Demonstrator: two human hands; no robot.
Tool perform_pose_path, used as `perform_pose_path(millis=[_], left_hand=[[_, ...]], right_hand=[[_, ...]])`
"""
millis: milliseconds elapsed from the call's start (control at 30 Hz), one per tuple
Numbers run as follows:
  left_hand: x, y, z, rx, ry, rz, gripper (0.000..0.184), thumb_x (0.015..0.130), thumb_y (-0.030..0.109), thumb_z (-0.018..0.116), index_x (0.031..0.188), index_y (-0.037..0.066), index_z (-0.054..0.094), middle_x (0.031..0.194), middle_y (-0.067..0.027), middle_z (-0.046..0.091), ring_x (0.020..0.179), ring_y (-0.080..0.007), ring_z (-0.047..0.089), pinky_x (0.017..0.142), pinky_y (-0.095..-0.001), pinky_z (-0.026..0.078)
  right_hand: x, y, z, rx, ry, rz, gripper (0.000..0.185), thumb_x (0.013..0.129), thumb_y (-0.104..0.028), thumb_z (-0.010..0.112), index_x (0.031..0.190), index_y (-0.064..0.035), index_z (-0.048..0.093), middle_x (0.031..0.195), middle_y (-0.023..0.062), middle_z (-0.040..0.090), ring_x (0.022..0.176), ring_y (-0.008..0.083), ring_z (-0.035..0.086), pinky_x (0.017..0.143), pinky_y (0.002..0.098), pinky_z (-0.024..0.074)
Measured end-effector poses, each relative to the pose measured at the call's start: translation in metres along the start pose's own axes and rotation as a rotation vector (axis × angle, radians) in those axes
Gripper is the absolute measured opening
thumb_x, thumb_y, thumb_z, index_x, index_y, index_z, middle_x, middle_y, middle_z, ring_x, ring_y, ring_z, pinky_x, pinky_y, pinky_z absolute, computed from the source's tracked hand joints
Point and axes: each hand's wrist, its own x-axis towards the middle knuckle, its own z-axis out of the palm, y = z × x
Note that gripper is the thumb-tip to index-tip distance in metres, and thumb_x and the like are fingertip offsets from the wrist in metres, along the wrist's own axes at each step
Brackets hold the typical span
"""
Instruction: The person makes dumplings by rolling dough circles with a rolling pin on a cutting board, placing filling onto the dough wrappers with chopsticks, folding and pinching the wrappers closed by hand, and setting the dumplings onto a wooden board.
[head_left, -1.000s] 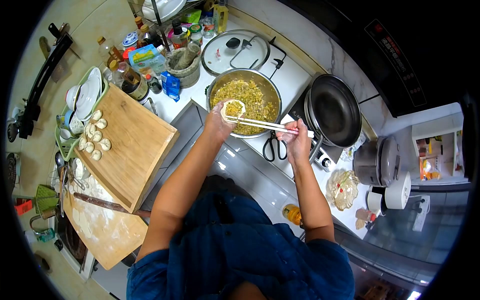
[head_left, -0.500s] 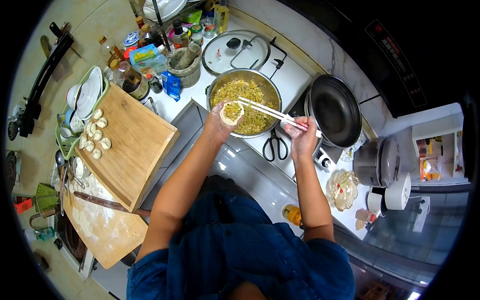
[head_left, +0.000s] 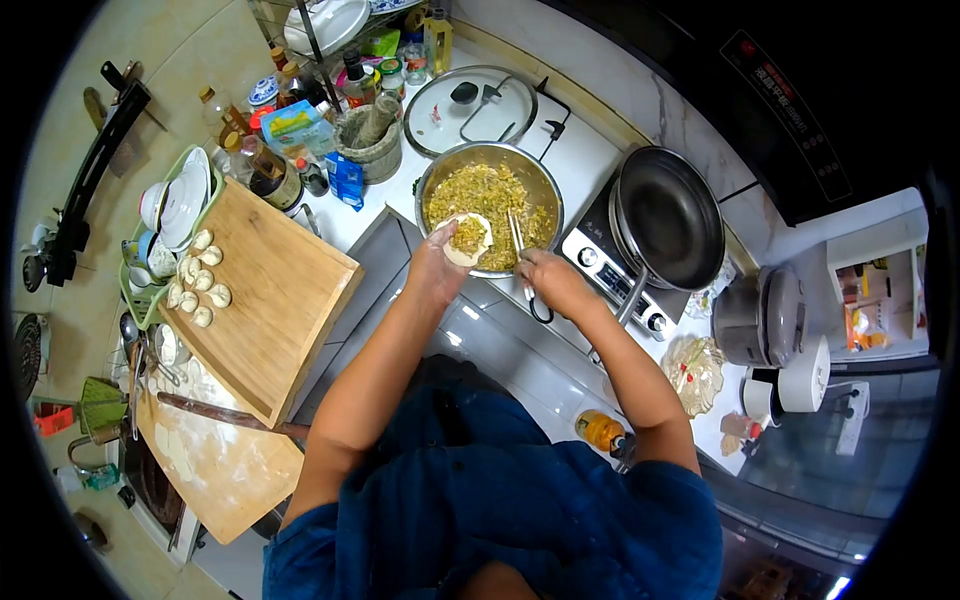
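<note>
My left hand (head_left: 436,270) is closed around the edge of a round dumpling wrapper (head_left: 484,243), with a mound of chopped filling (head_left: 467,236) on it. It is held over the near rim of a metal bowl (head_left: 555,190) of the same yellow-green filling. My right hand (head_left: 553,283) grips a pair of chopsticks (head_left: 517,232) at the bowl's near right edge, their tips down in the filling. Black-handled scissors (head_left: 541,309) lie partly hidden under that hand. Several shaped dumplings (head_left: 203,282) sit on a wooden board (head_left: 270,290) to the left.
A black frying pan (head_left: 672,215) stands on a cooktop (head_left: 600,262) at right. A glass lid (head_left: 475,110) and a stone mortar (head_left: 372,150) are behind the bowl. A rolling pin (head_left: 225,412) rests on a floury board (head_left: 235,480) at lower left.
My right hand has moved left and down towards the bowl, and the chopsticks swung from the wrapper into the filling. My left hand still holds the filled wrapper.
</note>
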Motion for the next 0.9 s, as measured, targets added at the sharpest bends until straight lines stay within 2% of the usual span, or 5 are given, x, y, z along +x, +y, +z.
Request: perform_pose_path(millis=[233,367,500,700,900], left_hand=[[-0.003,-0.007,-0.003,0.005,-0.145,-0.035,0.03,0.099,0.021,0.04,0.121,0.003,0.051,0.123,-0.0145,0.056,0.113,-0.0286,0.056,0.099,-0.0464,0.044],[-0.014,-0.013,0.01,-0.001,-0.121,-0.042,0.031,0.101,0.022,0.035,0.119,0.005,0.052,0.121,-0.0137,0.057,0.112,-0.0275,0.055,0.1,-0.0438,0.043],[-0.01,-0.017,0.004,0.021,-0.129,-0.008,0.035,0.099,0.026,0.042,0.124,0.004,0.05,0.123,-0.014,0.058,0.113,-0.028,0.056,0.099,-0.0436,0.044],[-0.015,-0.01,0.008,-0.014,-0.132,-0.024,0.035,0.098,0.022,0.041,0.126,0.002,0.048,0.124,-0.0143,0.057,0.115,-0.0269,0.055,0.101,-0.0419,0.042],[-0.021,-0.012,0.017,0.0,-0.068,0.01,0.033,0.101,0.023,0.032,0.123,0.001,0.046,0.12,-0.0156,0.056,0.111,-0.0269,0.056,0.099,-0.041,0.043]], right_hand=[[0.032,-0.062,-0.033,0.18,0.63,0.215,0.02,0.079,-0.007,0.064,0.099,-0.0016,0.067,0.098,0.0164,0.062,0.093,0.0343,0.058,0.085,0.0401,0.0466],[0.041,-0.07,-0.028,0.172,0.541,0.195,0.021,0.075,-0.003,0.067,0.096,-0.0027,0.069,0.097,0.013,0.062,0.096,0.0312,0.057,0.084,0.039,0.046],[0.036,-0.071,-0.031,0.064,0.647,0.052,0.023,0.071,-0.001,0.069,0.093,-0.0037,0.068,0.097,0.0108,0.062,0.093,0.0293,0.058,0.082,0.0398,0.0472],[0.018,-0.068,-0.037,-0.047,0.523,-0.285,0.024,0.075,-0.006,0.063,0.099,-0.0059,0.064,0.102,0.0113,0.062,0.093,0.0286,0.059,0.085,0.0425,0.0476],[0.016,-0.072,-0.037,-0.124,0.542,-0.31,0.024,0.074,-0.009,0.062,0.098,-0.0067,0.064,0.102,0.0101,0.061,0.092,0.0284,0.059,0.085,0.0408,0.0483]])
